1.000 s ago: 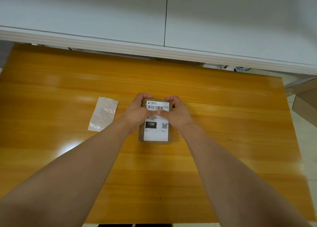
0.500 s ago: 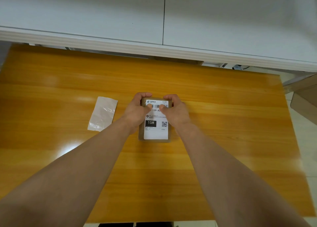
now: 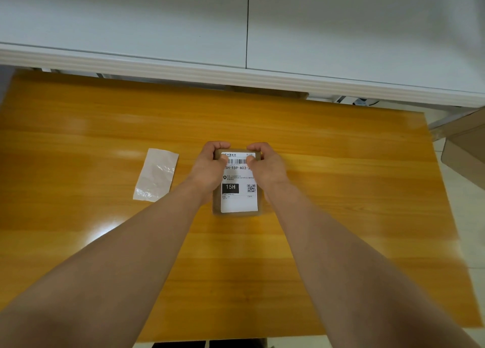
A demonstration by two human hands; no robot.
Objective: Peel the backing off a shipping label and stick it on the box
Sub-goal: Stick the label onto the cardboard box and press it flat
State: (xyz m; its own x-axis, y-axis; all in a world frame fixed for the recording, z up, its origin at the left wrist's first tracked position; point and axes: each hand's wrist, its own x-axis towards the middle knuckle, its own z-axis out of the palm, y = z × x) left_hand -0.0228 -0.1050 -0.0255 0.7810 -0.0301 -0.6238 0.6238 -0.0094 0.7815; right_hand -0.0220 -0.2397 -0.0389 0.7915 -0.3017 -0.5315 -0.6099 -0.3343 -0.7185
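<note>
Desk [image 3: 341, 164]: glossy orange-yellow wood grain with pale glare patches left of the fingers. Past its far edge we note white panels [image 3: 157, 19] with one vertical seam.

Well left of the fingers, the peeled backing sheet [image 3: 156, 178] lies flat on the wood, translucent and slightly crinkled, apart from everything else.

Left hand [image 3: 210, 167]: its fingers [image 3: 219, 146] are curled over the far left corner of the box [image 3: 237, 215], and the thumb presses the top of the label [image 3: 238, 203]. The box is small and brown and sits flat on the desk between the two wrists. The white label covers most of its top face, with a barcode between the thumbs and a black "15H" block and QR code nearer us.

Right hand [image 3: 267, 166]: its fingers [image 3: 258, 146] are clamped likewise over the far right corner, thumb on the label.

A broad stretch of wood runs from the right fingers to the desk's right edge. Beyond that edge is pale tiled floor [image 3: 462, 229], and a brown carton [image 3: 467, 148] is cut off by the frame. The near desk edge runs under both forearms.
</note>
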